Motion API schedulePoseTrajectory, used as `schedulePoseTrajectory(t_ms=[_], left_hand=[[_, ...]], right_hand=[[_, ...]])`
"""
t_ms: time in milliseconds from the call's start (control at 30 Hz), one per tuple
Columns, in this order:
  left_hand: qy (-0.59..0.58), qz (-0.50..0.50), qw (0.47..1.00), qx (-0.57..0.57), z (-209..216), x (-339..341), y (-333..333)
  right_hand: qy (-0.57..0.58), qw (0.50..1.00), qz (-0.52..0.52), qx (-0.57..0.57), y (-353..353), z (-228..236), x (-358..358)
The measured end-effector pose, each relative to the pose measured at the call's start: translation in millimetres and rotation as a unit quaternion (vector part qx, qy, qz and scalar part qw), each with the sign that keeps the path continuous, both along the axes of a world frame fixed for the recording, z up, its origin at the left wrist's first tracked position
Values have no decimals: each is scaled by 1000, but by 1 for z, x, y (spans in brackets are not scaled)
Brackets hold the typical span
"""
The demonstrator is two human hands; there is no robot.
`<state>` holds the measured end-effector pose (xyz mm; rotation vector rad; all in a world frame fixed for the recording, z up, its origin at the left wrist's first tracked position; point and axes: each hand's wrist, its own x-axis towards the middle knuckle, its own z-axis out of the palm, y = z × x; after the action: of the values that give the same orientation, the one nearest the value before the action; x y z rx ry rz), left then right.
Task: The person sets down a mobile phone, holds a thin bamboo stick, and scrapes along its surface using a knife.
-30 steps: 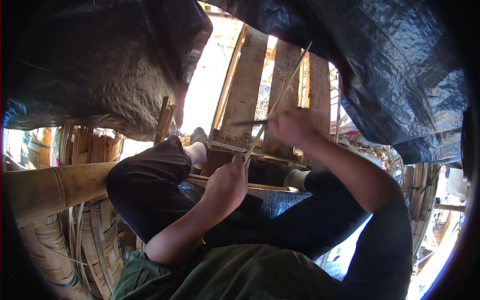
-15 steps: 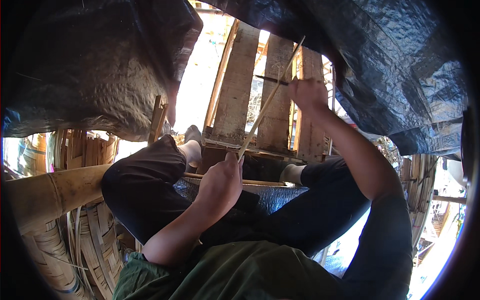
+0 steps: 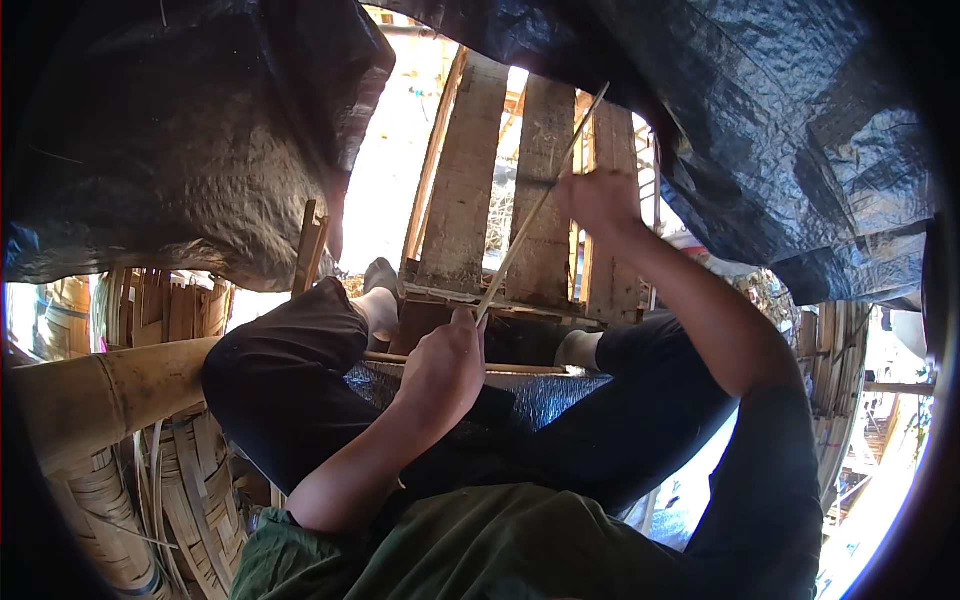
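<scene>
A long, pale bamboo strip (image 3: 522,238) slants up and to the right from my left hand (image 3: 440,368). That hand is closed around its lower end, above my lap. Farther off, my right hand (image 3: 603,205) is closed in a fist on a tool with a thin dark blade (image 3: 536,183), probably a knife. The blade points left and crosses the strip in its upper half; whether it cuts in or only touches cannot be made out. The handle is hidden in my fist.
Wooden planks (image 3: 545,200) with gaps stand in front of me. Dark plastic sheets hang at the left (image 3: 200,150) and right (image 3: 800,150). A thick bamboo pole (image 3: 120,385) lies by my left knee, over woven bamboo (image 3: 190,490). A thin rod (image 3: 480,365) runs between my legs.
My right hand and the dark blade have shifted slightly down and left along the bamboo strip. My left hand stays about where it was, holding the strip's lower end.
</scene>
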<state>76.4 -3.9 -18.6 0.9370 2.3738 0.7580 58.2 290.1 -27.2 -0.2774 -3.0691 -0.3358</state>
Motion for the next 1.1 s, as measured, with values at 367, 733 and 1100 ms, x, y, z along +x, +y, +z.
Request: schedulePoseTrajectory(t_ms=[367,733,1100], left_hand=[[-1,8,1000,19,-3,4,0],[-1,11,1000,26,-1,3,-1],[-10,13,1000,25,-5,3,6]], right_hand=[[-130,991,4,44,0,2,2],[-36,999,-38,-7,31,20,9],[-58,998,-16,6,2,16,14]])
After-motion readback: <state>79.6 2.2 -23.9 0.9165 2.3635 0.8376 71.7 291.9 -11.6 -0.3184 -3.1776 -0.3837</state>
